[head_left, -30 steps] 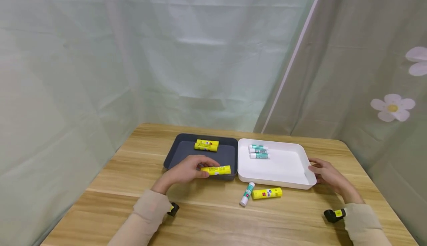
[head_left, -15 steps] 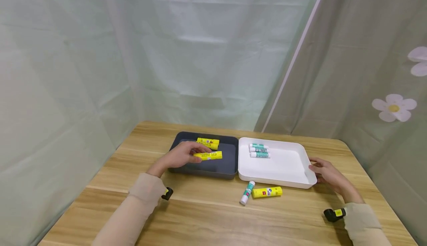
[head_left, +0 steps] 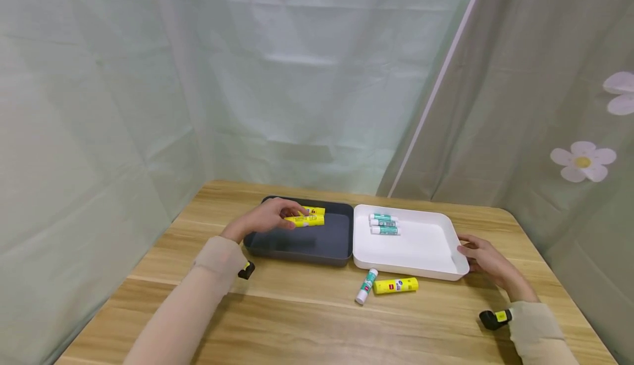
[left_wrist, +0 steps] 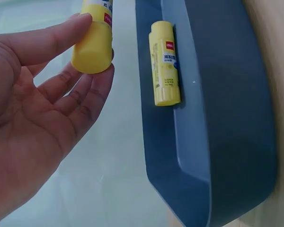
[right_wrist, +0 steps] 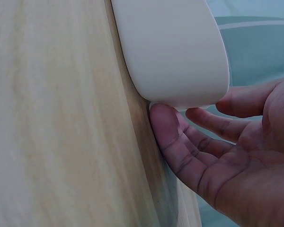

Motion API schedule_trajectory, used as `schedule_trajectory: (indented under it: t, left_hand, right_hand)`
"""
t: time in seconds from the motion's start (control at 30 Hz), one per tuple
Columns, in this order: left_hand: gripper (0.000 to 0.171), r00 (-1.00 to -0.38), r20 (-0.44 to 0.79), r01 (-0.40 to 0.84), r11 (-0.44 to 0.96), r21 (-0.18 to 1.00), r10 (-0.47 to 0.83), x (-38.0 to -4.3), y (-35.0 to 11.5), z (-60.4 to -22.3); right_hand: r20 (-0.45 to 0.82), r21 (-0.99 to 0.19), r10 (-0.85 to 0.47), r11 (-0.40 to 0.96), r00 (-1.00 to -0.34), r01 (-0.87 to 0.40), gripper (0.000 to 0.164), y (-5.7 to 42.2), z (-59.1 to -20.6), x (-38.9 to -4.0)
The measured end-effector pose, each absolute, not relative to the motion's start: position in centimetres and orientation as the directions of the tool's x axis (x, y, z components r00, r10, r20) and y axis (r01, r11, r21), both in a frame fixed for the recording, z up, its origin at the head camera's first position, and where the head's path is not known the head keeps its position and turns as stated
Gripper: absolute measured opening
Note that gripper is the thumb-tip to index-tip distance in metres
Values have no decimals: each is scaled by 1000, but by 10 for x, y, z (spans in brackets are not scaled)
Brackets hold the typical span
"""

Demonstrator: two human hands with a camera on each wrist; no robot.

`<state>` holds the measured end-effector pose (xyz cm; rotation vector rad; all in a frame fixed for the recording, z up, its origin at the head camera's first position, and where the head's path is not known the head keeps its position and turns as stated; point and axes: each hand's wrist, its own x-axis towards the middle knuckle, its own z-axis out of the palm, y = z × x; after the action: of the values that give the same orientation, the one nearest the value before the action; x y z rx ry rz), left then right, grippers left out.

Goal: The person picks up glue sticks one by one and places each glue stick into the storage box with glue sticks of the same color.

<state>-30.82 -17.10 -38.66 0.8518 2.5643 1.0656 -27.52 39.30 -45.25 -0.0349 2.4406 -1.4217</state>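
My left hand pinches a yellow glue stick between thumb and fingers, over the back left of the dark grey tray. In the left wrist view the stick points its rounded end toward the camera. Behind it in the head view, partly covered, yellow glue sticks lie in that tray; the left wrist view shows them side by side against the wall. At the right end of the white tray, my right hand holds the edge, thumb at the rim and fingers against the outer wall.
Three green-and-white glue sticks lie in the white tray, which stands beside the dark one. On the wooden table in front are another green-and-white stick and a yellow one. Curtains hang behind the table.
My left hand has carried the yellow glue stick back and left, from the dark tray's front edge to close by the yellow sticks inside. The right hand stays at the white tray.
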Motion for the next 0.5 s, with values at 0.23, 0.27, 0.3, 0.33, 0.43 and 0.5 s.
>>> schedule_trajectory:
  t: [0.23,0.27,0.3,0.33,0.43,0.5]
  left_hand:
    - [39,-775,-46,430,578,694,631,-320,-169,-385]
    - [38,-771,-50,430,577,695,635,-322,-169,-385]
    - [38,-767,-55,429,575,697,639,-324,-169,-385]
    - [39,-766,-65,420,574,703,640,-325,-170,-384]
    - [38,-762,-90,411,587,698,641,-331,-170,-382]
    - [39,-758,-109,404,593,697,644,-335,-169,-380]
  right_hand:
    - [-257,-852,-171,505,-951,140,62,393,-453,-275]
    - [-258,-852,-171,505,-951,140,62,393,-453,-274]
    - [-258,-852,-172,504,-951,140,62,393,-453,-274]
    - [-258,-854,-171,501,-951,141,62,392,-453,-273]
    - [-258,-855,-173,498,-950,142,62,393,-453,-273]
    - [-257,-857,-173,495,-951,142,62,393,-452,-272]
